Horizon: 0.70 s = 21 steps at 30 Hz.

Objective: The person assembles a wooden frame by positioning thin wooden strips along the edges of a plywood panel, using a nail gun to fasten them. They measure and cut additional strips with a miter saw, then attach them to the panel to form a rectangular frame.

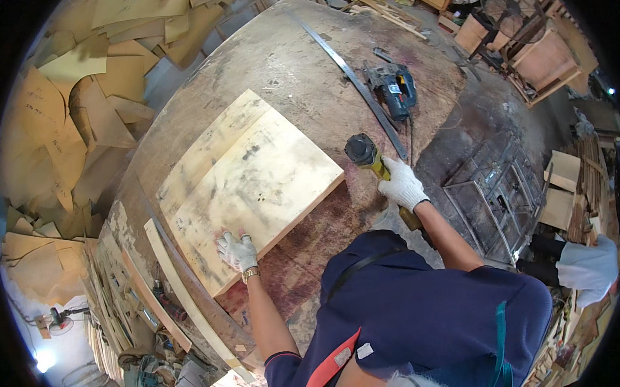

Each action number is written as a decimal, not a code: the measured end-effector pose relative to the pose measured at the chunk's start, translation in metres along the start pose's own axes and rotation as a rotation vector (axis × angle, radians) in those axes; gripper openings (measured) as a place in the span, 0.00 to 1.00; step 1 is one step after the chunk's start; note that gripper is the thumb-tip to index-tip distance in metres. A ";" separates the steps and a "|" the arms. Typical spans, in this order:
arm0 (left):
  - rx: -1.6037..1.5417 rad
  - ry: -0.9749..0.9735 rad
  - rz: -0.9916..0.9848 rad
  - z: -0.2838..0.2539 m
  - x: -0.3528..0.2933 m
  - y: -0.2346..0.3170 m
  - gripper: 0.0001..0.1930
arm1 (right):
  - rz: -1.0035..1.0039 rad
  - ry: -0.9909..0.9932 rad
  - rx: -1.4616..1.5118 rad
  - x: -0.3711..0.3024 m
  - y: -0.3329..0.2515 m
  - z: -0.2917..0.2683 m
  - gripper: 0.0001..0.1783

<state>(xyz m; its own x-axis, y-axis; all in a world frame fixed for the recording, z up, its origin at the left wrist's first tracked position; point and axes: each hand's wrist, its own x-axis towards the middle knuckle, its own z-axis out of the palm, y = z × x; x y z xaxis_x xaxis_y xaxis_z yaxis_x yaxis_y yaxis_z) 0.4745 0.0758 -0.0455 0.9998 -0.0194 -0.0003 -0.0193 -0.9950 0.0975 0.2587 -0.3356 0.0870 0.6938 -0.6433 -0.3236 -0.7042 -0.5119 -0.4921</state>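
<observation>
A pale, flat wooden box or thick panel (248, 175) lies on the worktable, its top marked by dark smudges. My gloved left hand (237, 252) rests on its near left part, fingers stretched out over the surface. In my gloved right hand (401, 185), fingers wrapped round its body, is a yellow-and-black handheld power tool (363, 151). Its black head points away from me, just off the panel's right corner, and the exact kind cannot be told. Beyond it, a long metal ruler (350, 75) lies beside a dark blue jigsaw (394, 91).
The worn wooden tabletop (251, 62) carries a curved pale strip (191, 300) at its left edge. Cut yellowish sheets (125, 84) pile up at the far left. A metal frame (494, 190) stands to the right, near another person (587, 266). Wooden furniture parts (541, 59) lie farther back.
</observation>
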 end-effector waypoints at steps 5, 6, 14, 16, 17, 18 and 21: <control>0.040 -0.014 -0.022 -0.005 -0.002 0.003 0.36 | 0.023 0.034 -0.083 0.044 -0.010 0.015 0.37; 0.037 -0.008 -0.014 -0.006 -0.001 0.005 0.36 | 0.019 0.058 -0.088 0.053 -0.010 0.021 0.37; 0.008 0.059 0.016 0.000 -0.002 0.001 0.34 | 0.066 0.030 -0.166 0.115 -0.033 0.055 0.44; 0.020 0.053 0.009 -0.001 -0.003 0.000 0.34 | 0.017 0.020 -0.185 0.137 -0.038 0.068 0.44; 0.024 0.052 0.003 -0.001 -0.004 0.000 0.34 | 0.007 0.040 -0.203 0.150 -0.040 0.076 0.44; 0.027 0.037 0.009 -0.001 -0.004 0.000 0.34 | -0.003 0.060 -0.222 0.162 -0.042 0.084 0.45; 0.042 -0.006 -0.001 -0.005 -0.001 0.001 0.34 | 0.023 0.070 -0.286 0.198 -0.050 0.095 0.47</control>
<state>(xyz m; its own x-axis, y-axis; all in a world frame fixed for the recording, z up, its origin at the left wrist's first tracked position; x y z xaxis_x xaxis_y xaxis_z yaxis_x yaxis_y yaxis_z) 0.4730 0.0756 -0.0406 0.9998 -0.0194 -0.0068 -0.0190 -0.9983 0.0553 0.4461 -0.3834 -0.0294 0.6723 -0.6889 -0.2710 -0.7402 -0.6301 -0.2346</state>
